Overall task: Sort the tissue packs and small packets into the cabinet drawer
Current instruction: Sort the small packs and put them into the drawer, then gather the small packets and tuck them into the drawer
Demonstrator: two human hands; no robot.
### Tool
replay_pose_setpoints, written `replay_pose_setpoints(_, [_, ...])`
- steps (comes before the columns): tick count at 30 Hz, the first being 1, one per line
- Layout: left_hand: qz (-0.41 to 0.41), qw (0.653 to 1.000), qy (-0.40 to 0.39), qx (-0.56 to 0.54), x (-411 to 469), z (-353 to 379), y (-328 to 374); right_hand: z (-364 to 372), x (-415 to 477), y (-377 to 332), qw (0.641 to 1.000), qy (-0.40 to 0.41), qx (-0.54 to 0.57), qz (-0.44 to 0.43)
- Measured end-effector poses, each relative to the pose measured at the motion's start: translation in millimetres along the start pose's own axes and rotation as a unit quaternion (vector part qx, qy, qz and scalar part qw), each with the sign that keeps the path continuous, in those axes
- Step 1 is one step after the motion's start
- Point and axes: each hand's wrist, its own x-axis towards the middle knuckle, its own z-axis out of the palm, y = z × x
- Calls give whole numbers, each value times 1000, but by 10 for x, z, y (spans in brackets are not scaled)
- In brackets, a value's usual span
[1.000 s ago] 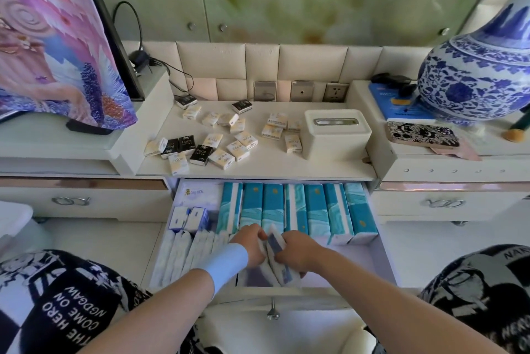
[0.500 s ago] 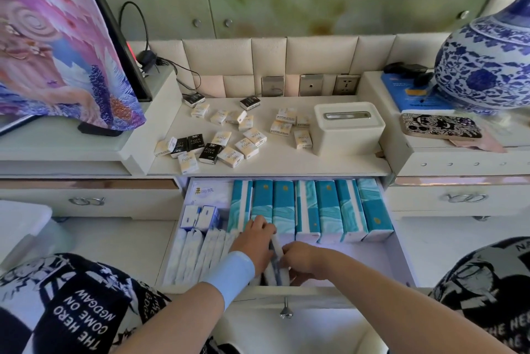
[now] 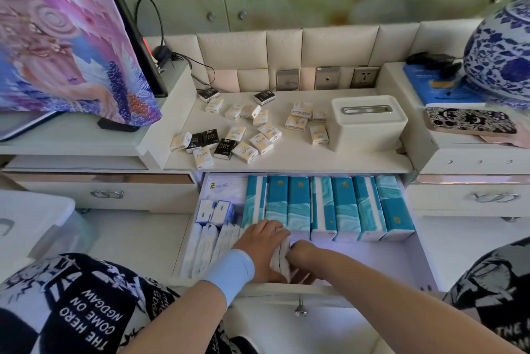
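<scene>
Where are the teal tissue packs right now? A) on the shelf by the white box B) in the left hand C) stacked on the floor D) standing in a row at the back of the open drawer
D: the teal packs stand side by side along the back of the drawer, under the shelf; only small packets lie up there.

The right hand [image 3: 301, 253] curls down into the drawer [image 3: 413, 262], fingertips hidden behind the white packs [image 3: 279, 256] at 6 o'clock. The left hand [image 3: 265, 244] covers their tops. At 3 o'clock the vase [image 3: 499, 55] is cut off by the edge; print on the small packets [image 3: 243, 135] is mostly too small to read.
</scene>
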Motion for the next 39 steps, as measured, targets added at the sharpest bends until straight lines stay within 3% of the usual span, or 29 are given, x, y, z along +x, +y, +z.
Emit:
replay_pose_setpoints(4, [-14,999,1,-34,6,5,-3,39,-69,-141,999,19,-20,-31])
replay_pose_setpoints(8, [-22,999,-16,-30,4,-25,-51,-83,-39,-137,996,-89,-2,16])
replay_pose_setpoints(12, [-29,999,-23,-18,-11,-41,-116,-121,50,-175,999,-19,-17,-27])
replay_pose_setpoints(15, [-36,999,-28,-17,13,-37,-119,-85,54,-177,998,-53,14,-14])
replay_pose_setpoints(17, [-36,998,-37,-23,30,-48,-128,-107,17,-203,997,-59,-41,-27])
replay_pose_setpoints(20, [-41,996,-48,-56,55,-181,-186,-183,-95,-376,976,2,-212,-52])
replay_pose_setpoints(23, [-71,994,-35,-79,106,-467,-310,-302,-238,-689,920,142,-355,-86])
replay_pose_setpoints(26, [-123,989,-17,-80,178,-866,-542,-481,-298,-1009,890,228,-363,-157])
replay_pose_setpoints(33, [-182,983,-4,15,202,-1671,-1333,-698,-260,-1702,882,291,-237,-285])
replay_pose_setpoints(39, [-265,962,68,-8,431,-1658,-1971,-532,31,-2336,817,282,-366,-344])
